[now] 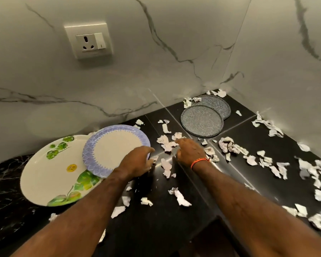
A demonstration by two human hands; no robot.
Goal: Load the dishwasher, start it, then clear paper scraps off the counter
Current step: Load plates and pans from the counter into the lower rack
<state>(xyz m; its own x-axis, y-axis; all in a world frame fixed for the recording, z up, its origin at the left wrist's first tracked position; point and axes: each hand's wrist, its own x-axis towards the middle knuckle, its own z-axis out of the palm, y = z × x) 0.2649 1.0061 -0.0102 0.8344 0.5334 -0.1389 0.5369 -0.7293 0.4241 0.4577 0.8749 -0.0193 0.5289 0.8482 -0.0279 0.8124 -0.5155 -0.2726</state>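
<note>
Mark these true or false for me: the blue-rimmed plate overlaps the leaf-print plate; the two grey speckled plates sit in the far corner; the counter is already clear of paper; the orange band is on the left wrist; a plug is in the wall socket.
1. The blue-rimmed plate overlaps the leaf-print plate. True.
2. Two grey speckled plates sit near the far corner. True.
3. The counter is clear of paper. False: paper scraps lie all over it.
4. The orange band is on the left wrist. False: it is on the right wrist, behind the right hand.
5. A plug is in the wall socket. False: nothing is plugged in.
</note>
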